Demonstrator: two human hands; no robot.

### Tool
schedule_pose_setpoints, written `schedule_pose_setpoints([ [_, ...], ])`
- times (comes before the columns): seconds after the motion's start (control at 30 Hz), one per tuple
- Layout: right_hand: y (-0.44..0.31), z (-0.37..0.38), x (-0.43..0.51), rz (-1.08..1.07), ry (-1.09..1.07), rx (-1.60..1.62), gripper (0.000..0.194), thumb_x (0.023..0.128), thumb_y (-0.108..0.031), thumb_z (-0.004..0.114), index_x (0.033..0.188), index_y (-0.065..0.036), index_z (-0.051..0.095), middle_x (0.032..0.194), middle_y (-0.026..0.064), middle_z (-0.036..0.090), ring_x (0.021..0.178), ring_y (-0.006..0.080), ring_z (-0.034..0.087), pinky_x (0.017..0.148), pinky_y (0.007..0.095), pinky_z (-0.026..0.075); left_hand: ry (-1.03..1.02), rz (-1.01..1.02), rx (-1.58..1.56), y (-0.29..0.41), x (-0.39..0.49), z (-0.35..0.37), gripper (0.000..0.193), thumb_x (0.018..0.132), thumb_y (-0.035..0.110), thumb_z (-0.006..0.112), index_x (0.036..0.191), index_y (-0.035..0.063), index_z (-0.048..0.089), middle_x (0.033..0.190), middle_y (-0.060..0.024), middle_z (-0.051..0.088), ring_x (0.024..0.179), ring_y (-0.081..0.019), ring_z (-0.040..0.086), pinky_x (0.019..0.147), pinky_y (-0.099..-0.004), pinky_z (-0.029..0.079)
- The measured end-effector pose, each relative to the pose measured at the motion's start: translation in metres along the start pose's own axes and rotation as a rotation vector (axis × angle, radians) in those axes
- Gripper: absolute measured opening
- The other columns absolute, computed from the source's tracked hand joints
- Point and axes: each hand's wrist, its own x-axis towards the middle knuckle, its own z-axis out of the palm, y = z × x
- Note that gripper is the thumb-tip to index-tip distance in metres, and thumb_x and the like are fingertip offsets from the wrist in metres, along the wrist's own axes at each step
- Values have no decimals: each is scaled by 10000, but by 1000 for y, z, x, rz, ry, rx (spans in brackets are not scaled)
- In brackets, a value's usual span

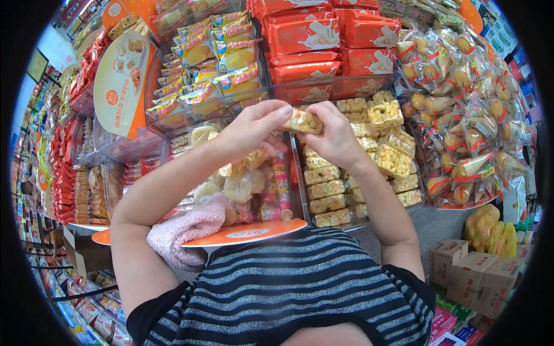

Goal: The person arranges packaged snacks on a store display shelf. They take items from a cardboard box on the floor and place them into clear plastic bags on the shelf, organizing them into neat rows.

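Between my left hand (259,127) and my right hand (335,134) is a wrapped puffed-grain snack bar (303,122), its two ends held by the fingers. Beneath my right hand lies a clear plastic bin (306,203) of similar wrapped bars (326,190), stacked at the left and looser at the right. Round pale wrapped snacks (238,188) fill the bin under my left forearm. A pink fluffy cloth (186,229) hangs over the orange front edge (246,233) of the display, close to my left elbow.
Yellow snack packets (197,49) and red packets (303,36) stand in bins beyond my hands. Bagged cone-shaped snacks (467,134) are heaped at the right. Cardboard boxes (471,277) stand low at the right, and an open carton (84,251) is at the lower left.
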Motion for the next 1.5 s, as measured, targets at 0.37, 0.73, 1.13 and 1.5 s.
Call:
schedule_pose_setpoints([
  [0.37,12,-20,3,334,-197,476,433,900,-145,667,1266,44,532,1079,45,587,900,102,587,777,262,509,-93,280,-61,-23,3,-4,633,736,-74,684,1312,2,432,1192,-59,559,1089,-159,582,921,-310,509],
  [0.73,20,-47,5,158,-70,-236,372,751,-18,729,1095,1,589,1025,128,633,896,244,632,759,321,512,151,419,739,-13,9,-32,548,766,188,724,1222,-49,535,1098,-181,621,1034,-285,602,850,-378,514],
  [1.13,36,-4,1,-17,-179,-583,308,683,-62,752,958,-20,619,1025,160,535,963,364,573,834,460,480,-332,-20,1710,18,-21,-35,713,609,331,827,1218,67,567,1150,-120,560,1178,-306,488,1032,-518,325],
  [1.5,32,-2,6,40,-295,-742,387,675,-69,760,1023,-51,590,1042,114,568,1030,320,554,866,453,448,-550,-187,1753,15,-15,-40,814,626,183,812,1363,136,468,1188,-100,534,1211,-303,491,1059,-564,303],
])
